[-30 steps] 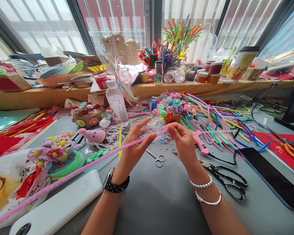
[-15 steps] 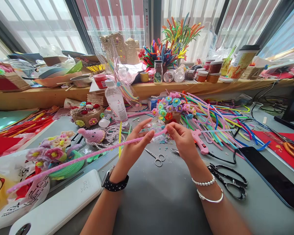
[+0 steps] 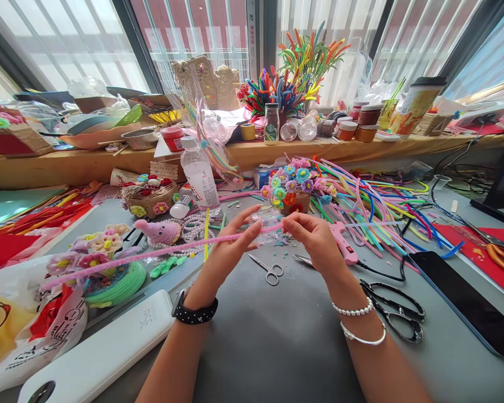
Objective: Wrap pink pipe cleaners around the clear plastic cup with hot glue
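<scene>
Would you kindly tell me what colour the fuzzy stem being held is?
The fuzzy stem is pink, seen in the head view.

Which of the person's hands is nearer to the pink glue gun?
Right. The right hand is just left of the glue gun, pinching one end of the pink pipe cleaner; the left hand is farther left.

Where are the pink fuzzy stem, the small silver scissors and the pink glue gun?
Pink fuzzy stem (image 3: pixel 180 247), head view: middle of its length.
Small silver scissors (image 3: pixel 267 270), head view: near the pivot.
Pink glue gun (image 3: pixel 344 245), head view: its handle.
</scene>
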{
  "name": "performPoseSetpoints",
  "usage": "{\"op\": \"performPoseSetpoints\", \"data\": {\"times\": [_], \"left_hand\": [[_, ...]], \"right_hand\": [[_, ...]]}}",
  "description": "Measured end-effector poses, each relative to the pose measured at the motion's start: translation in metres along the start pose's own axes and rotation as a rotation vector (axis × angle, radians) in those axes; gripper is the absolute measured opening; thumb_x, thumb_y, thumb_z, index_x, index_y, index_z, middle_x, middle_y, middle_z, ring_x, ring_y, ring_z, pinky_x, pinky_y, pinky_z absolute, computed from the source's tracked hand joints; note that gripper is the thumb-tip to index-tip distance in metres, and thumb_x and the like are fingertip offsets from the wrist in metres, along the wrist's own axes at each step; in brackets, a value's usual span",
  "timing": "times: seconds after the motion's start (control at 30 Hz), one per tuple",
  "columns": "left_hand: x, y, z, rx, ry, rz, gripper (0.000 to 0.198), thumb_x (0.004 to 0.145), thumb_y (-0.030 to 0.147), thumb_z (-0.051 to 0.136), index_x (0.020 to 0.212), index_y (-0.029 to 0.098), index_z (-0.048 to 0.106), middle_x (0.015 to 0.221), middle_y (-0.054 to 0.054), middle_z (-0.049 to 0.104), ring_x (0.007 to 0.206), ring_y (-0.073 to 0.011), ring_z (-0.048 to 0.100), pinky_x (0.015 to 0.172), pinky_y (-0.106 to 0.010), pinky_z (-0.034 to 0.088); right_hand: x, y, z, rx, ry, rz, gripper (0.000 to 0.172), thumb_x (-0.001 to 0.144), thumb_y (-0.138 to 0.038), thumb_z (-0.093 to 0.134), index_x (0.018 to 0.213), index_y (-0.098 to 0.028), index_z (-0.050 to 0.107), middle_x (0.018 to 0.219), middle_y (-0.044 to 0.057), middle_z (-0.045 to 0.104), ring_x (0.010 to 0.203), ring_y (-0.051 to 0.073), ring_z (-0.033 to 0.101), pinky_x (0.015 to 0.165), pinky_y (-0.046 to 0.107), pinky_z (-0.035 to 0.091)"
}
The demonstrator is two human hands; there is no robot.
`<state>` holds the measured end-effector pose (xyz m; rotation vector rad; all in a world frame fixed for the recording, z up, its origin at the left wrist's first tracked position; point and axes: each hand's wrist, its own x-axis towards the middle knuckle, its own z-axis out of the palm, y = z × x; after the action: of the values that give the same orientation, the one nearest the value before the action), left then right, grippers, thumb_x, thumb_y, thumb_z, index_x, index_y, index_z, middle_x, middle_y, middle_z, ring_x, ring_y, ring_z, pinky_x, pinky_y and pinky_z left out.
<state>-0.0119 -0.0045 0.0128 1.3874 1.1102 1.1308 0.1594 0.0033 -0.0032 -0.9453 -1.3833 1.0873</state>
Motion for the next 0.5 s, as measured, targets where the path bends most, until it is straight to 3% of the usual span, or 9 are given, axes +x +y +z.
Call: {"op": "performPoseSetpoints", "data": {"times": [0.13,0.27,0.5], "left_hand": [[-0.0009,-0.0004,-0.0011,-0.076,-0.039,-0.06,0.051,0.075,0.05,0.06,0.123,0.032,0.054,0.128,-0.007,0.05,0.117,-0.0257,0.05,0.078,-0.029,0.055],[-0.0004,-0.0032,-0.0004,-0.211,-0.052,-0.034,0.049,0.077,0.047,0.059,0.124,0.033,0.051,0.127,-0.005,0.053,0.122,-0.0242,0.045,0.084,-0.03,0.053],[0.0024,-0.0066,0.0035,-0.365,0.049,-0.032,0.035,0.074,0.04,0.066,0.105,0.026,0.06,0.125,-0.005,0.055,0.116,-0.0241,0.052,0.083,-0.033,0.053]], "right_hand": [[-0.0006,-0.0011,-0.0007,-0.014,-0.004,-0.011,0.03,0.074,-0.045,0.063,0.063,-0.018,0.059,0.059,-0.003,0.049,0.055,0.009,0.036,0.051,0.025,0.027],[0.0012,0.0042,0.0027,0.078,0.097,0.011,0.03,0.073,-0.046,0.064,0.064,-0.018,0.06,0.058,-0.004,0.048,0.052,0.008,0.033,0.047,0.024,0.024],[0.0032,0.007,0.0073,0.167,0.196,0.021,0.033,0.069,-0.047,0.066,0.059,-0.017,0.058,0.052,-0.004,0.042,0.047,0.007,0.028,0.041,0.023,0.021]]}}
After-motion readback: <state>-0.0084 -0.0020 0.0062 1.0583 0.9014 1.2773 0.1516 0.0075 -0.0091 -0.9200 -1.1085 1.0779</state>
